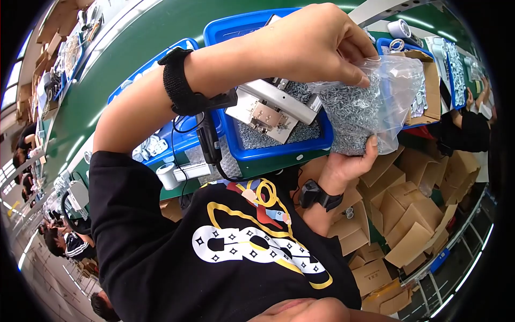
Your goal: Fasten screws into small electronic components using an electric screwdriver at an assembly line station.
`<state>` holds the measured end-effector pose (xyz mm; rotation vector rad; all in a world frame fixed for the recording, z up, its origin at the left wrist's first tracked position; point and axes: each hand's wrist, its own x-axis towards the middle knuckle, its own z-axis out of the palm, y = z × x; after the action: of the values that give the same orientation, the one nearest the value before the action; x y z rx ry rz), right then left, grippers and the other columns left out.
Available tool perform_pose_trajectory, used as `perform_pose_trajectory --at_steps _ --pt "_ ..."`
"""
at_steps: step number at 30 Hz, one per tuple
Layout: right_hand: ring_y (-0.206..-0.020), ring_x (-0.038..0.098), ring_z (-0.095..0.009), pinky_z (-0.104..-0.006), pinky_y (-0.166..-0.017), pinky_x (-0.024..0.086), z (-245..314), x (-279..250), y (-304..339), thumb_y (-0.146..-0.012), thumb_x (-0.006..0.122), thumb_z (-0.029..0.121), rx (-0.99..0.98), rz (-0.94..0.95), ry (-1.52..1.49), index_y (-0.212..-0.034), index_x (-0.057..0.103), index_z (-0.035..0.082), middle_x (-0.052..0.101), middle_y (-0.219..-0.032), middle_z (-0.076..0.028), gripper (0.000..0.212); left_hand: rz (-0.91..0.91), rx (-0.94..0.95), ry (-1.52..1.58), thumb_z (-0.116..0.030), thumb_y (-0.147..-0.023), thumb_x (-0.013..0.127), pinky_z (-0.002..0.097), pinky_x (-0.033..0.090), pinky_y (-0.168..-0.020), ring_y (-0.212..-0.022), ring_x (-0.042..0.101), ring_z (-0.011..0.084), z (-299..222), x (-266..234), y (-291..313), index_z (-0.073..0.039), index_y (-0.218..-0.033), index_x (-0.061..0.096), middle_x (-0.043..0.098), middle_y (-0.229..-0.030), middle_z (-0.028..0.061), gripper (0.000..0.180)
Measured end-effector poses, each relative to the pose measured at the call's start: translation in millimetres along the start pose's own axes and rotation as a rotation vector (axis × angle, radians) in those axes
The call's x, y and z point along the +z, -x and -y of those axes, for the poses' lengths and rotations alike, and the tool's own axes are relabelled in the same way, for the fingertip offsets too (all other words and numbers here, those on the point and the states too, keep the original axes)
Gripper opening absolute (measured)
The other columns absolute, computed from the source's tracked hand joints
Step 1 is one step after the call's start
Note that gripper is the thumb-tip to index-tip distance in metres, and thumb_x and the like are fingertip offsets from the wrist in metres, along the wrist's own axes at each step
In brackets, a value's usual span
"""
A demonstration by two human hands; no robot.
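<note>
A clear plastic bag of small silver screws (354,115) hangs between my two hands, over the right end of a blue tray (252,154). My left hand (338,45) reaches across from the left and grips the bag's upper edge, thumb pressed on the plastic. From below, my right hand (346,169) holds the bag's bottom, its thumb up against the side. Loose screws (257,138) cover the tray's floor. A metal fixture (271,112) with a long bar rests in that tray, partly hidden by my left forearm.
A black electric screwdriver (209,142) with a cable hangs left of the tray. White plastic parts (151,147) fill another blue bin. A cardboard box (431,88) stands right of the bag, and open cartons (410,214) pile up below. Other people are at work further off.
</note>
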<state>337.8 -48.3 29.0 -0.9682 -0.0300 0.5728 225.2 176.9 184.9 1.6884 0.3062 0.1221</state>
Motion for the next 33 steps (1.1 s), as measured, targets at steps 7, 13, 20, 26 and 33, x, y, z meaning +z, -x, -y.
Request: perform_pose_trajectory --at_steps 7,13,20,26,33 --pt "-0.124 0.058 -0.036 -0.0536 -0.106 0.046 -3 15 8 -0.090 0.057 0.033 0.147 -0.002 -0.170 -0.140 0.049 0.000 0.057 -0.136 -0.017 0.060 -0.042 -0.095 -0.043 -0.008 -0.088 0.071 0.0316 0.061 -0.083 -0.091 0.073 0.0250 -27 2 -8 0.012 -0.117 0.067 0.073 -0.105 0.0236 0.035" --pt "-0.120 0.062 -0.036 -0.0542 -0.103 0.051 -19 7 1 -0.092 0.054 0.032 0.311 0.064 -0.446 -0.141 0.048 0.003 0.060 -0.134 -0.018 0.057 -0.014 -0.167 0.096 -0.007 -0.087 0.067 0.0295 0.059 -0.075 -0.082 0.071 0.0211 -51 11 -25 0.012 -0.110 0.070 0.074 -0.094 0.0197 0.030" --pt "-0.111 0.067 -0.036 -0.0521 -0.093 0.058 -17 10 -33 -0.098 0.048 0.039 0.505 0.131 -0.423 -0.142 0.047 0.002 0.062 -0.131 -0.020 0.058 -0.123 -0.210 0.024 -0.001 -0.085 0.065 0.0286 0.055 -0.064 -0.071 0.067 0.0186 -67 31 -54 0.013 -0.100 0.069 0.072 -0.085 0.0156 0.021" --pt "-0.105 0.069 -0.025 -0.0363 -0.086 0.058 34 -1 -78 -0.104 0.048 0.046 0.618 0.504 0.183 -0.135 0.055 0.006 0.065 -0.125 -0.013 0.052 -0.426 -0.132 0.508 0.006 -0.082 0.063 0.0289 0.050 -0.056 -0.063 0.062 0.0181 -35 44 -75 0.009 -0.087 0.066 0.065 -0.077 0.0118 0.007" --pt "-0.092 0.071 -0.021 -0.0297 -0.077 0.057 51 -21 -98 -0.103 0.056 0.023 0.070 0.383 0.743 -0.135 0.053 0.000 0.066 -0.117 -0.012 0.040 -0.757 -0.008 0.629 0.009 -0.079 0.062 0.0303 0.054 -0.059 -0.062 0.063 0.0204 -1 51 -140 0.007 -0.086 0.066 0.063 -0.077 0.0116 0.009"
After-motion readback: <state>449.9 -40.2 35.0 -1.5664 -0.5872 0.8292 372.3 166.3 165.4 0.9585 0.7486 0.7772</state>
